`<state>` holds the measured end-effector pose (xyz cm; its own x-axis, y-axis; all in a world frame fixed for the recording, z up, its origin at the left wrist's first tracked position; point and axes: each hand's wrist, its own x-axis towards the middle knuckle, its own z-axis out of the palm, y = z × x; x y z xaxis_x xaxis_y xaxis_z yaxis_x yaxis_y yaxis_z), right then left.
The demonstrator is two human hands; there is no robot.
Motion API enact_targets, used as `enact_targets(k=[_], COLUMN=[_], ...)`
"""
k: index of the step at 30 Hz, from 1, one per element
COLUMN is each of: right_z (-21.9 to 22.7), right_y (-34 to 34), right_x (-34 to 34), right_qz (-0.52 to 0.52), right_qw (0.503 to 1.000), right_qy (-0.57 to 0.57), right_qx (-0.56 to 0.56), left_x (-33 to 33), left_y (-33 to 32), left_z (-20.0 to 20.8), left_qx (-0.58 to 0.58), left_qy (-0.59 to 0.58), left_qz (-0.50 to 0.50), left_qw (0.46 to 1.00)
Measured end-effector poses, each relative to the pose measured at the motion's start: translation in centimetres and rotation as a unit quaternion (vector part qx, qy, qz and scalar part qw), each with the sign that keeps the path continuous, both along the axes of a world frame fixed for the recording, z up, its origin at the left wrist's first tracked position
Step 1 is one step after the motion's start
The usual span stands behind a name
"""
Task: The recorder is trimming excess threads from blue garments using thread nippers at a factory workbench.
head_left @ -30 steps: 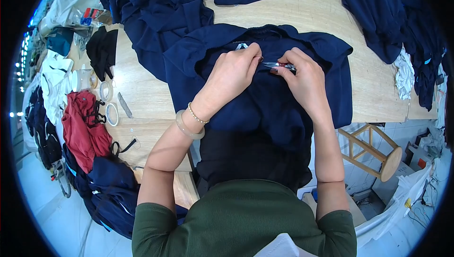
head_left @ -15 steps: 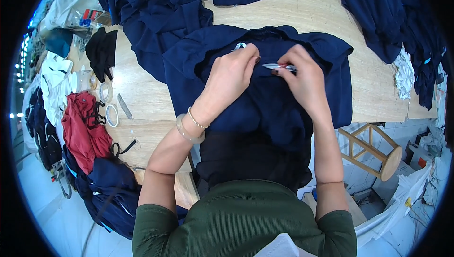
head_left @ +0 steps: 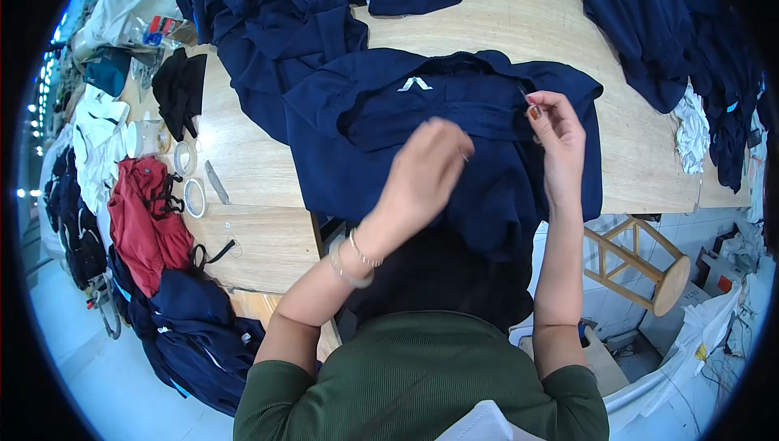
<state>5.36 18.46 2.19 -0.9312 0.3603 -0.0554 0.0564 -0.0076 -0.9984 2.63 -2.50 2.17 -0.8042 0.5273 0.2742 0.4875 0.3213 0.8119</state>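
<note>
The right hand (head_left: pixel 560 129) pinches a thin tool (head_left: pixel 522 92) between thumb and fingers, its tip by the right side of the garment (head_left: pixel 341 173)'s opening. The left hand (head_left: pixel 426 169), blurred, is loosely curled over the middle of the garment, below the opening; whether it grips anything, I cannot tell. The navy garment lies under and between both hands, a white label (head_left: pixel 416 84) inside its opening, its lower part reaching the near edge of the pale wooden table (head_left: pixel 527 11). More navy clothes (head_left: pixel 276 27) are heaped beyond it, with others at far right. Leftward lie a grey strip (head_left: pixel 217 183), tape rolls (head_left: pixel 187 202), black cloth (head_left: pixel 180 88) and red cloth (head_left: pixel 146 222). A wooden stool (head_left: pixel 671 285) stands off the table's right side, and pale floor (head_left: pixel 89 368) shows at lower left.
</note>
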Motion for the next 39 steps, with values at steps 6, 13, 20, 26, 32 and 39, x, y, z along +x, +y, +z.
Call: enact_targets(k=[6, 13, 20, 26, 32, 39], right_z=[-3.1, -3.1, -3.4, -3.4, -3.4, -3.4], right_y=[-0.1, 0.0, 0.0, 0.1, 0.3, 0.0], right_x=[-0.4, -0.3, -0.3, -0.3, -0.3, -0.5], right_qz=[0.002, 0.004, 0.015, 0.011, 0.018, 0.019], right_qw=[0.996, 0.993, 0.993, 0.991, 0.993, 0.991], right_qy=[-0.027, -0.021, -0.016, -0.014, -0.010, -0.010], right_qx=[-0.083, -0.113, -0.118, -0.130, -0.117, -0.134], left_x=[-4.6, -4.5, -4.1, -4.9, -4.0, -3.7], left_y=[1.3, -1.3, 1.4, -2.6, -1.0, 0.2], left_z=[-1.6, 0.6, -1.3, 2.5, 2.5, -0.6], left_qx=[-0.132, 0.098, -0.197, -0.108, -0.034, -0.139], left_qy=[0.009, -0.023, 0.044, 0.017, 0.033, -0.026], left_qz=[0.042, 0.268, 0.067, 0.207, 0.178, 0.085], left_qw=[0.990, 0.958, 0.977, 0.972, 0.983, 0.986])
